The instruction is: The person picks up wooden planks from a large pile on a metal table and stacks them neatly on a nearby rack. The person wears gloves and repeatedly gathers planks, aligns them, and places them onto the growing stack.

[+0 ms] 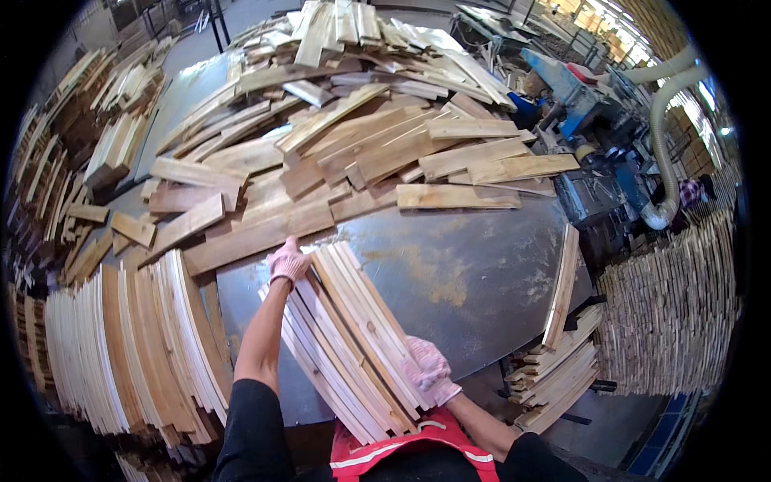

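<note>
A bundle of several thin pale wood slats [353,337] stands on edge on the grey metal table [474,273], slanting from upper left to lower right. My left hand [287,262], in a pink glove, presses on the far end of the bundle. My right hand [428,368], also gloved, grips its near right side. Both hands hold the bundle squeezed together.
A big loose heap of rough boards [353,136] covers the far half of the table. Rows of stacked slats [128,345] stand at my left. More slats [562,353] lean at the table's right edge. A blue machine [594,104] and hose lie at the right.
</note>
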{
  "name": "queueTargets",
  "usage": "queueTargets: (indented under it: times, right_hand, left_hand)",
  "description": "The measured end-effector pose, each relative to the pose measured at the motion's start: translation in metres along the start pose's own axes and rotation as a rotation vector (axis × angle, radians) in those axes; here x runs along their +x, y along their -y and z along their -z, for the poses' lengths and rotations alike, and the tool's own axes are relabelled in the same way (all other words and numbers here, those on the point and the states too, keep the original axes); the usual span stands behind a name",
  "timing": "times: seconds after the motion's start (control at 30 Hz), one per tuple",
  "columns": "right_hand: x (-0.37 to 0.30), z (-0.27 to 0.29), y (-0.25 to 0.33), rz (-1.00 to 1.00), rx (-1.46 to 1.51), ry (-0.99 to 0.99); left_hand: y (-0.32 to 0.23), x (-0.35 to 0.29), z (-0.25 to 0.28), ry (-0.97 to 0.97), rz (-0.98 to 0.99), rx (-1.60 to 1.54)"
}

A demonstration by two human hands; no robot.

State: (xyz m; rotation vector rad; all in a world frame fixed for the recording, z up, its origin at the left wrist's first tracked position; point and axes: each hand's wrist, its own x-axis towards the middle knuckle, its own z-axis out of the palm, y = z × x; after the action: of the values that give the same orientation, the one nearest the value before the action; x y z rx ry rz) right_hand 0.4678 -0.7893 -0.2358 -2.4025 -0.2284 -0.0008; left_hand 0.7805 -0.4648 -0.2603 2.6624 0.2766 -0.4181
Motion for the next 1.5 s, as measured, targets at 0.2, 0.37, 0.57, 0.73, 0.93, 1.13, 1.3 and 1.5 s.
queueTargets:
  times: [0.2, 0.37, 0.57, 0.73, 0.93, 1.13, 1.3, 1.5]
  right_hand:
    - [0.038, -0.033, 0.052, 0.165, 0.169, 0.097]
    - [0.063, -0.027, 0.052, -0.153, 1.042, 0.331]
    - [0.163, 0.065, -0.007, -0.354, 1.874, 0.559]
    - [0.214, 0.124, -0.102, -0.452, 1.784, 0.475]
    - [0.446, 0.262, -0.218, -0.137, 0.386, 0.004]
    - [0.628, 0.410, -0.152, 0.202, -0.310, -0.227]
    - [0.363, 0.160, -0.124, 0.473, -0.283, 0.661]
    - [0.134, 0.006, -0.132, -0.161, 0.152, 0.403]
  left_hand:
    - [-0.035, -0.098, 0.100, -0.326, -0.179, -0.342]
    - [-0.083, -0.206, 0.165, -0.275, -0.573, -1.083]
    - [0.040, -0.281, 0.007, -0.403, 0.251, -0.849]
    - [0.005, -0.353, -0.141, -0.352, 0.704, -1.026]
    - [-0.011, -0.356, -0.115, -0.283, 0.599, -1.195]
    - [0.008, -0.353, -0.107, -0.171, 0.739, -0.727]
    - [0.023, -0.365, -0.114, -0.095, 0.746, -0.547]
    - [0.022, -0.353, -0.105, -0.116, 0.632, -0.812]
